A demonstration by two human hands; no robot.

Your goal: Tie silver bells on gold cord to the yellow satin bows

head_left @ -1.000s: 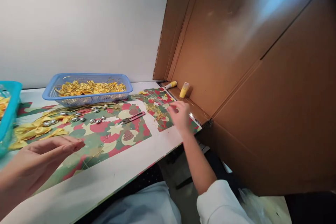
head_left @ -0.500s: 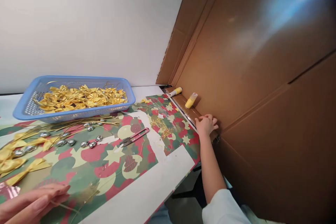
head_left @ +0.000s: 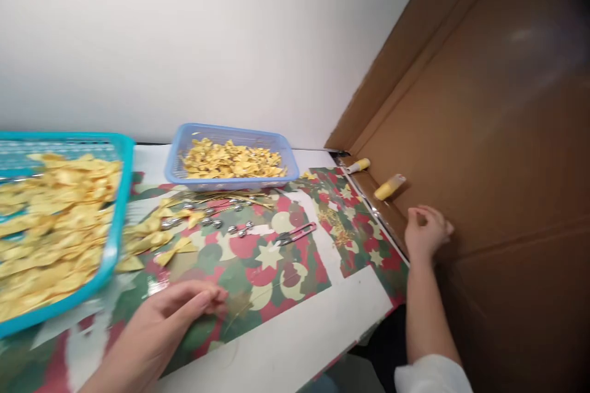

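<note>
Your left hand (head_left: 173,314), over the patterned sheet (head_left: 244,245), extends from the lower left of the view with its fingers directed to the right. Thumb and fingertips are drawn close together; blur prevents telling whether they meet or pinch a strand. Your right hand (head_left: 428,233) lies beside the cardboard panel (head_left: 507,135), its fingers curled and its thumb bent toward the forefinger; you cannot tell from this view whether it grips anything or touches the board.

Just beyond your right hand, at the foot of the panel, is the nearer yellow tube (head_left: 388,187). Its long axis slants from lower left to upper right, the pale end uppermost. The farther yellow tube (head_left: 358,166) slants likewise, but its pale end points to the lower left.

Near your left hand are a shiny scrap (head_left: 158,281) and, beyond it, the loose yellow bow (head_left: 177,250), its long axis running from lower left to upper right. The snips (head_left: 296,233) lie between your two hands and farther off, dark blades to the lower left, pink handle to the upper right. Silver bells (head_left: 242,230) lie left of them. Behind stands the blue basket (head_left: 225,184), long side parallel to the wall (head_left: 221,43), filled with yellow bows.
</note>
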